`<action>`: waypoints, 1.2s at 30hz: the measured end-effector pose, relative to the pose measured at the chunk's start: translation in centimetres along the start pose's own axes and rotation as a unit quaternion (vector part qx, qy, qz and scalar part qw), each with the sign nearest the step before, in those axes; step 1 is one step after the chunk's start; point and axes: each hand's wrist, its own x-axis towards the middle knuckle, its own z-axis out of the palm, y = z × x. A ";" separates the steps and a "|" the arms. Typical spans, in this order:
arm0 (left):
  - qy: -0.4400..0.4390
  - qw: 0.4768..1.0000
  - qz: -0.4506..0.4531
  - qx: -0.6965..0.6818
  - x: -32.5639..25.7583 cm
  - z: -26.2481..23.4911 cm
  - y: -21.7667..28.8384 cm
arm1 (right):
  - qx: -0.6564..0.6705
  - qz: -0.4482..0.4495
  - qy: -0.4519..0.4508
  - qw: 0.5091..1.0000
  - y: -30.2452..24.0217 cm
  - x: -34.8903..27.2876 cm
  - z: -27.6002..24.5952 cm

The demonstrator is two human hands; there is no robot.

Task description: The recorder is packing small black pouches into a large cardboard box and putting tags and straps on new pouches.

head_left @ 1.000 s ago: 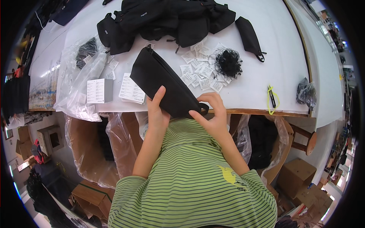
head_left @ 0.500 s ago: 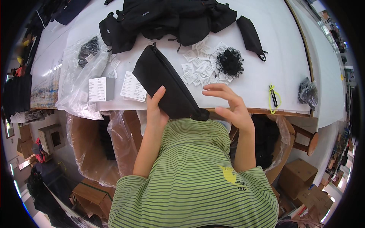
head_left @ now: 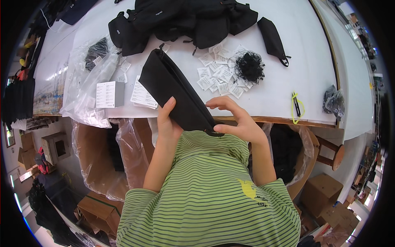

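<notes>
A slim black zip pouch (head_left: 177, 92) is tilted in front of my body, its far end over the table and its near end by my shirt. My left hand (head_left: 168, 119) grips its left side, thumb on the upper face and the other fingers hidden underneath. At the pouch's near right end is my right hand (head_left: 240, 123), fingers curved and spread apart. Its thumb tip meets the pouch's near corner, while the fingertips hover by the zipped edge. A small zip pull (head_left: 161, 46) sticks out at the far end.
Black pouches (head_left: 177, 20) lie heaped at the back, with a single pouch (head_left: 271, 39) to their right. White tags (head_left: 218, 74), black cords (head_left: 249, 68), label stacks (head_left: 110, 94), clear plastic bags (head_left: 82, 90) and a black cutter with yellow cord (head_left: 296, 105) lie on the white table (head_left: 263, 99).
My right hand has moved left and down to the pouch's near end, its thumb now at the corner. The pouch has shifted slightly left in my left hand.
</notes>
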 end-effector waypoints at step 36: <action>-0.060 0.968 -0.244 0.025 -1.0 2.3 -1.9 | -0.179 -0.237 0.334 0.895 -1.8 4.0 0.3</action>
